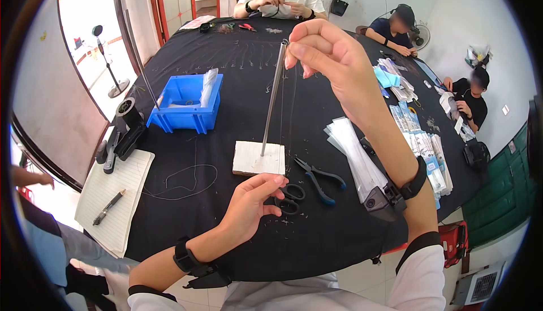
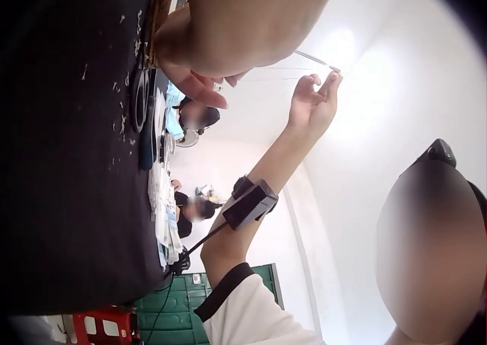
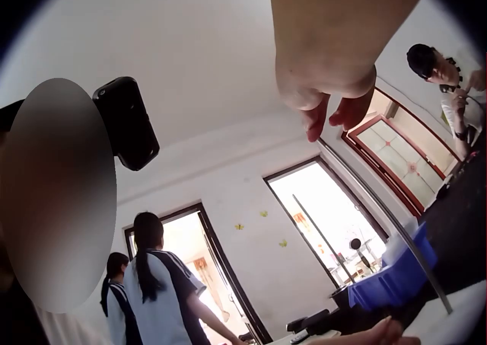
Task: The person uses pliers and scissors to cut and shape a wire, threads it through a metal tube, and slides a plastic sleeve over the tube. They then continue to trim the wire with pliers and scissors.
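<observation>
A metal rod stands upright in a white block on the black-covered table. My right hand is at the rod's top, thumb and fingertips pinching a thin line beside its hooked tip. From there the fine strands run down toward my left hand, whose thumb and forefinger pinch the lower end in front of the block. In the left wrist view the strands stretch between both hands. Black-handled scissors lie just beside the left fingertips. Blue-handled pliers rest to their right.
A blue bin sits at left, near a spool. A loose thin cord curls by a notebook with a pen. Clear plastic sleeves and packets lie at right. Several people sit around the table.
</observation>
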The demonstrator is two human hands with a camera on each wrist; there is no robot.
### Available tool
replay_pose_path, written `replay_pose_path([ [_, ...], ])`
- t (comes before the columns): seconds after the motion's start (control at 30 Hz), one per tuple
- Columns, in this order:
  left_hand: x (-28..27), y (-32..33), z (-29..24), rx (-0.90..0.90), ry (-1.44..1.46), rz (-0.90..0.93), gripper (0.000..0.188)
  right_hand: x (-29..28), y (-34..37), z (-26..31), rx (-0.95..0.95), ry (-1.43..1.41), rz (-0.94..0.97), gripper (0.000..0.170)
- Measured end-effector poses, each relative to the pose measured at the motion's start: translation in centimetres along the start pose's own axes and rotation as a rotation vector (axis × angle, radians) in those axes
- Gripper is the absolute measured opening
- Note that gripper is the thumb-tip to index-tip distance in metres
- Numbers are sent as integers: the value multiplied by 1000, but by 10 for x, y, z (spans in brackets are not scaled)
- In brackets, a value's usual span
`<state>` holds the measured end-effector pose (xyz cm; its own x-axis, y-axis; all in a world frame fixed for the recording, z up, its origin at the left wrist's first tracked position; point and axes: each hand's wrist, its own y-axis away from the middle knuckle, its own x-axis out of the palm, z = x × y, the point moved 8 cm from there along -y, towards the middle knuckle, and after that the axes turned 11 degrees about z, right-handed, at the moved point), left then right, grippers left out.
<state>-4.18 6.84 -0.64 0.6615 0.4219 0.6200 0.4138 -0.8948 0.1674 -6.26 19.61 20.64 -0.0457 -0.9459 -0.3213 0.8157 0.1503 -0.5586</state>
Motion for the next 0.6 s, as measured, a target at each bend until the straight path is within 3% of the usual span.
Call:
replay_pose_path([
  [0.4,-3,0,-6,73,-148,-64,15,8,24,-24,146,126,-54,15],
  [0.6,-3,-4,-16,156,-302,-73,19,40,72,-84,424,-72,56,12],
])
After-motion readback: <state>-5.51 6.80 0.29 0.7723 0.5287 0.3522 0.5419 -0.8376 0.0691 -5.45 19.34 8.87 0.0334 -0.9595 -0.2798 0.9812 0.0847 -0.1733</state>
